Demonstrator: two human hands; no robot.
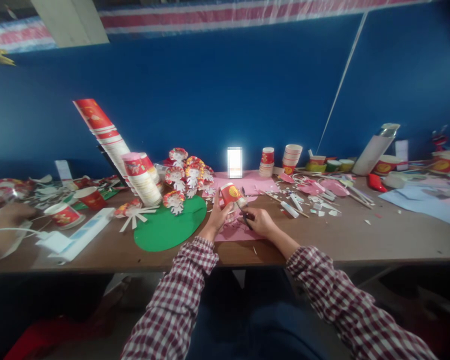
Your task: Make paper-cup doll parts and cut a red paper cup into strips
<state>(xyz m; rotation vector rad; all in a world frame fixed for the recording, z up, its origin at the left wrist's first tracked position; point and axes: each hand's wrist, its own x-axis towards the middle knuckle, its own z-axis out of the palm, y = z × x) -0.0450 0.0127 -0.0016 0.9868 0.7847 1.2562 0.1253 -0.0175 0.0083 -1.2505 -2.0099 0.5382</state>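
My left hand (218, 216) grips a red and white paper cup (231, 192) with a yellow emblem, tilted above the pink paper. Against the cup's lower right side, my right hand (261, 222) is closed on a slim dark tool that looks like scissors (245, 218); its tip touches or nearly touches the cup. Pink paper (236, 231) with scraps lies beneath both hands. Left of them is a green oval sheet (168, 227). Several cut-paper figures with red and yellow heads (194, 172) stand behind it.
Tall cup stacks (144, 182) lean at the left, near a white power strip (86, 237). Shorter stacks (291, 159) stand behind right. Paper scraps (320, 205) litter the right side, with a leaning flask (375, 150). Another person's blurred hand (7, 225) is far left.
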